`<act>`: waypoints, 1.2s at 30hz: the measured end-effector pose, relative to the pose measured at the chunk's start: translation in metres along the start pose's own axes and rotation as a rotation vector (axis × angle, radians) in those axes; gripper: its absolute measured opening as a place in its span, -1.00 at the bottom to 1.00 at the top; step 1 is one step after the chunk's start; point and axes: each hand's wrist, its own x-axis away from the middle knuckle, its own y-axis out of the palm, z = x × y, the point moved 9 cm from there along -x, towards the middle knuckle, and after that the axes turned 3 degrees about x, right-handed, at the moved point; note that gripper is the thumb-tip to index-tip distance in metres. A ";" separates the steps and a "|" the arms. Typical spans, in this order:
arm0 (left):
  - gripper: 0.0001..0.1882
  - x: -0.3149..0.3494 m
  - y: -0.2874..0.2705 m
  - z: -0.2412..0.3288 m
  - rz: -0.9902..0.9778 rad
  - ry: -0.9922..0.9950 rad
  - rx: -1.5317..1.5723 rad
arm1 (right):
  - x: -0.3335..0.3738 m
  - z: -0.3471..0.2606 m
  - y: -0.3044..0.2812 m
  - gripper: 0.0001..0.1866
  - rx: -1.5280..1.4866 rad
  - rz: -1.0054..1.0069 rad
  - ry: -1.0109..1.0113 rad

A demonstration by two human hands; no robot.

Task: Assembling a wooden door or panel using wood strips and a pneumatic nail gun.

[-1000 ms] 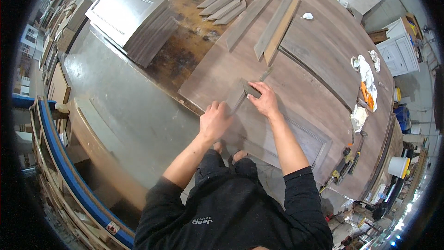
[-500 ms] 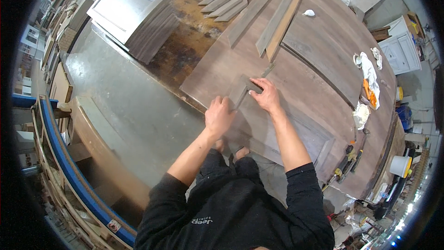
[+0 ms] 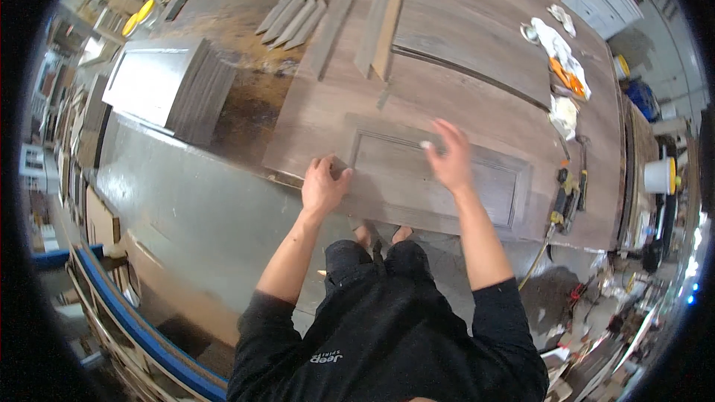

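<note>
A grey-brown cabinet door (image 3: 398,182) with a recessed panel and moulded frame lies flat on the work table, close to its front edge. Over the door's middle, my right hand (image 3: 452,160) has its fingers and thumb apart and holds nothing; motion blurs it slightly. Beside the door's left end is my left hand (image 3: 322,187), fingers loosely bent and thumb apart, with nothing visible between them. Whether it touches the door's edge or the table I cannot tell.
Long grey frame strips (image 3: 344,22) and several short mitred pieces (image 3: 298,22) lie at the far side. Another dark panel (image 3: 473,52) rests behind the door. At right are white cloths (image 3: 555,45) and hand tools (image 3: 567,193). A stack of doors (image 3: 201,97) stands left.
My right hand has let go of the door's frame corner and opened over the door. My left hand has come away to the left. The view has shifted, showing more of the door.
</note>
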 end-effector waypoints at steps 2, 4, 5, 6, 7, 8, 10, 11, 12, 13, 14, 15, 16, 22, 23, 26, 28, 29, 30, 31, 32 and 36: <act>-0.49 -0.005 -0.001 -0.008 0.026 0.013 0.045 | 0.050 0.063 -0.070 -0.48 0.126 0.125 0.222; -0.55 -0.012 -0.001 0.010 -0.048 0.020 0.011 | 0.125 0.147 -0.139 -0.48 0.406 0.346 0.441; -0.57 -0.015 0.005 0.007 -0.094 -0.008 0.019 | 0.150 0.163 -0.155 -0.48 0.441 0.369 0.483; -0.56 -0.017 0.005 -0.004 -0.063 -0.001 0.002 | 0.173 0.188 -0.161 -0.48 0.404 0.285 0.638; -0.55 -0.017 0.005 -0.011 -0.032 0.007 -0.012 | 0.198 0.210 -0.166 -0.48 0.358 0.206 0.792; -0.55 -0.018 0.005 0.002 -0.044 0.037 -0.047 | 0.217 0.231 -0.160 -0.45 0.242 0.137 0.814; -0.55 -0.018 0.008 0.012 -0.066 0.087 -0.095 | 0.224 0.234 -0.150 -0.42 -0.004 0.190 0.849; -0.54 -0.018 0.007 0.007 -0.024 0.083 -0.117 | 0.221 0.228 -0.149 -0.42 -0.008 0.210 0.872; -0.54 -0.019 0.003 0.002 0.025 0.072 -0.143 | 0.206 0.209 -0.150 -0.41 0.112 0.160 0.802; -0.54 -0.021 0.005 0.002 0.015 0.092 -0.159 | 0.194 0.193 -0.151 -0.40 0.231 0.109 0.732; -0.50 -0.022 0.009 -0.005 -0.014 0.027 -0.160 | 0.195 0.192 -0.154 -0.40 0.222 0.122 0.757; -0.47 -0.023 0.011 -0.011 -0.039 -0.040 -0.163 | 0.194 0.190 -0.156 -0.39 0.208 0.134 0.766; -0.47 -0.023 0.013 -0.010 -0.053 -0.018 -0.204 | 0.197 0.189 -0.159 -0.38 0.197 0.143 0.775; -0.46 -0.033 0.011 -0.061 -0.060 0.275 -0.281 | 0.209 0.177 -0.156 -0.37 0.162 0.107 0.812; -0.46 -0.028 0.017 -0.035 -0.088 0.309 -0.284 | 0.226 0.178 -0.157 -0.36 0.157 0.060 0.866; -0.38 -0.017 -0.002 -0.039 -0.128 -0.025 -0.202 | 0.244 0.176 -0.153 -0.36 0.123 0.127 0.900; -0.37 -0.025 0.004 -0.031 -0.266 -0.178 -0.137 | 0.260 0.178 -0.152 -0.36 0.062 0.184 0.928; -0.37 -0.026 0.009 -0.015 -0.280 -0.155 -0.166 | 0.271 0.175 -0.154 -0.37 -0.089 0.364 0.935; -0.40 -0.033 0.004 0.019 -0.123 0.088 -0.350 | 0.283 0.173 -0.155 -0.39 -0.231 0.549 0.935; -0.42 -0.031 0.008 0.057 0.033 0.339 -0.517 | 0.298 0.170 -0.158 -0.40 -0.363 0.739 0.925; -0.47 -0.025 0.036 0.096 -0.042 0.427 -0.474 | 0.327 0.166 -0.153 -0.44 -0.319 0.814 1.032; -0.48 0.061 0.186 0.249 -0.499 0.962 -0.273 | 0.382 0.128 -0.105 -0.52 -0.564 1.151 1.150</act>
